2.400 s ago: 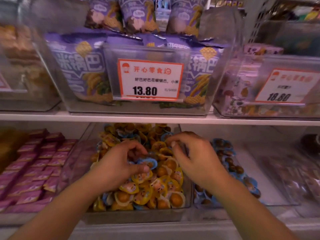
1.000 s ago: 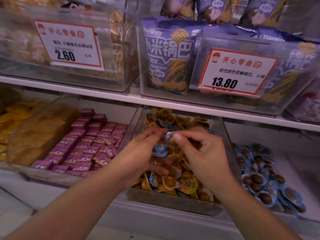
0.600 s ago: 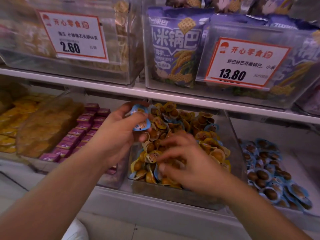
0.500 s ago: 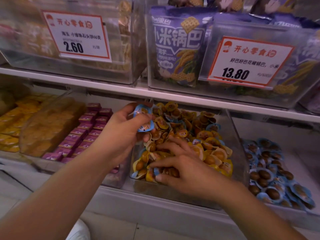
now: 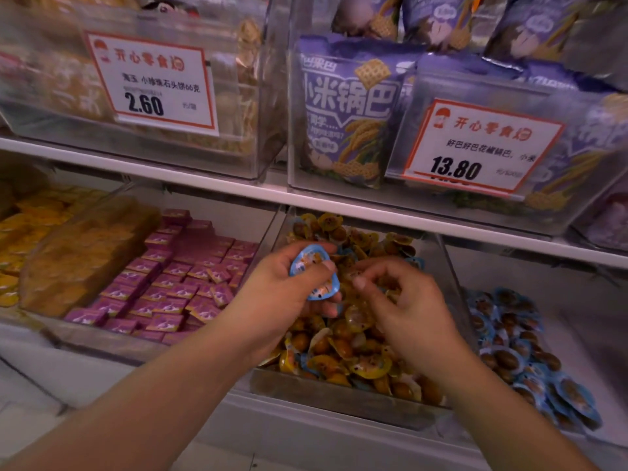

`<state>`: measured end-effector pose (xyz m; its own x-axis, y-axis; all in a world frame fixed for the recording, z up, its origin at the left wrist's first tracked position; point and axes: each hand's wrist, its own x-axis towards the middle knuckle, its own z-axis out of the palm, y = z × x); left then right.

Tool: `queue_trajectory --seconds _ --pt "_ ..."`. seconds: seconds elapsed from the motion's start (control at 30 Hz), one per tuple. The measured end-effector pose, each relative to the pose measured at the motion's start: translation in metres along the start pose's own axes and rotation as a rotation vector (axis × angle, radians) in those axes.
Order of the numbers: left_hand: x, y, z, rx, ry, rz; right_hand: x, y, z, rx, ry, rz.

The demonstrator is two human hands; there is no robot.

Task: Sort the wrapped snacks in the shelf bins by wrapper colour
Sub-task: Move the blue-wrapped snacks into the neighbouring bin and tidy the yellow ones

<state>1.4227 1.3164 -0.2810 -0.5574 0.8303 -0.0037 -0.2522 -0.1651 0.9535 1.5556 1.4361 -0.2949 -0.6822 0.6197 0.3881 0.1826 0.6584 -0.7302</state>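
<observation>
Head view, lower shelf: left hand [image 5: 282, 294] over the left edge of the middle clear bin [image 5: 339, 396], grip clamped on a small stack of blue-wrapped snacks [image 5: 314, 271], thumb across the front, fingers curled behind. Stack is held above the bin, near its back-left corner, clear of the pile.

Right hand [image 5: 404, 304] just beside it, over the same bin, fingers curled, thumb and forefinger tips close together at the pile. Grip looks pinched on a snack, but the wrapper there is blurred; cannot tell what, if anything, is caught.

Middle bin holds mostly yellow-wrapped snacks [image 5: 343, 355], heaped, with a few blue wrappers showing at the front-left and back-right.

Bin to the right: blue-wrapped pile [image 5: 513, 351], brown centres visible, lying loose along its left half.

Bin to the left: pink square packets [image 5: 176, 283] in rough rows. Further left, a clear bin of yellow-orange packs [image 5: 81, 246].

Upper shelf [image 5: 204, 181]: clear bin with a price tag reading 2.60 [image 5: 151, 85] on the left; clear bin with purple bags [image 5: 346, 110] and a price tag reading 13.80 [image 5: 475, 147] on the right.
</observation>
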Motion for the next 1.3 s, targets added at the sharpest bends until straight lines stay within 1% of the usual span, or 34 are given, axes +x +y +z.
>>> queue_trajectory --seconds 0.03,0.13,0.17,0.2,0.23,0.33,0.43,0.5,0.6,0.63,0.67,0.73,0.8,0.83,0.87,0.9,0.93,0.97,1.03,1.07,1.1,1.17,1.23,1.3 --pt "0.002 -0.001 0.004 -0.005 0.021 -0.002 -0.001 0.0 -0.002 -0.033 -0.035 -0.013" --pt "0.009 0.002 0.007 -0.019 0.079 0.025 -0.011 -0.001 0.004 -0.241 -0.273 -0.101" --pt "0.011 0.004 0.007 -0.019 0.084 0.036 -0.014 0.001 0.008 -0.329 -0.323 -0.116" --pt "0.011 0.006 0.006 -0.017 0.085 0.042 -0.016 0.002 0.013 -0.407 -0.331 -0.129" --pt "0.011 0.006 0.005 -0.017 0.087 0.044 -0.017 0.003 0.016 -0.45 -0.311 -0.144" --pt "0.011 0.003 0.001 0.008 0.115 0.03 -0.015 0.006 0.022 -0.466 -0.235 -0.135" --pt "0.009 -0.001 0.001 0.047 0.096 0.024 -0.01 0.01 0.026 -0.513 -0.241 -0.114" --pt "0.009 -0.004 0.001 0.058 0.084 0.022 -0.007 0.011 0.027 -0.502 -0.229 -0.112" --pt "0.009 -0.004 0.0 0.061 0.092 0.014 -0.005 0.009 0.028 -0.49 -0.142 -0.151" --pt "0.009 -0.003 0.0 0.057 0.096 0.018 -0.005 0.007 0.027 -0.413 -0.091 -0.135" --pt "0.009 -0.003 0.0 0.057 0.104 0.029 -0.005 0.003 0.026 -0.29 -0.036 -0.079" --pt "0.009 -0.005 0.003 0.122 0.167 0.087 -0.005 -0.005 0.021 0.003 0.077 0.115" --pt "0.007 -0.009 0.007 0.295 0.289 0.205 -0.004 -0.016 0.016 0.346 0.162 0.364" --pt "0.005 -0.013 0.011 0.371 0.333 0.284 -0.006 -0.021 0.014 0.591 0.145 0.495" --pt "0.002 -0.016 0.017 0.423 0.339 0.354 -0.009 -0.029 0.012 0.876 0.071 0.609" --pt "-0.002 -0.021 0.023 0.468 0.311 0.402 -0.012 -0.037 0.009 1.119 -0.022 0.697" --pt "-0.005 -0.025 0.03 0.523 0.266 0.422 -0.015 -0.042 0.005 1.267 -0.096 0.752" --pt "-0.008 -0.03 0.036 0.601 0.207 0.414 -0.017 -0.044 0.003 1.332 -0.119 0.778" --pt "-0.013 -0.038 0.051 0.87 0.096 0.395 -0.019 -0.046 -0.009 1.365 -0.065 0.794" --pt "-0.015 -0.04 0.055 1.0 0.048 0.423 -0.02 -0.049 -0.013 1.326 -0.032 0.791" --pt "-0.016 -0.043 0.062 1.069 -0.01 0.462 -0.022 -0.046 -0.02 1.254 0.008 0.769" --pt "-0.018 -0.045 0.071 1.049 -0.087 0.489 -0.026 -0.036 -0.032 1.114 0.066 0.717" --pt "-0.017 -0.044 0.074 0.906 -0.155 0.476 -0.03 -0.026 -0.052 1.004 0.143 0.666" --pt "-0.013 -0.042 0.071 0.804 -0.23 0.473 -0.033 -0.013 -0.08 0.965 0.216 0.62"
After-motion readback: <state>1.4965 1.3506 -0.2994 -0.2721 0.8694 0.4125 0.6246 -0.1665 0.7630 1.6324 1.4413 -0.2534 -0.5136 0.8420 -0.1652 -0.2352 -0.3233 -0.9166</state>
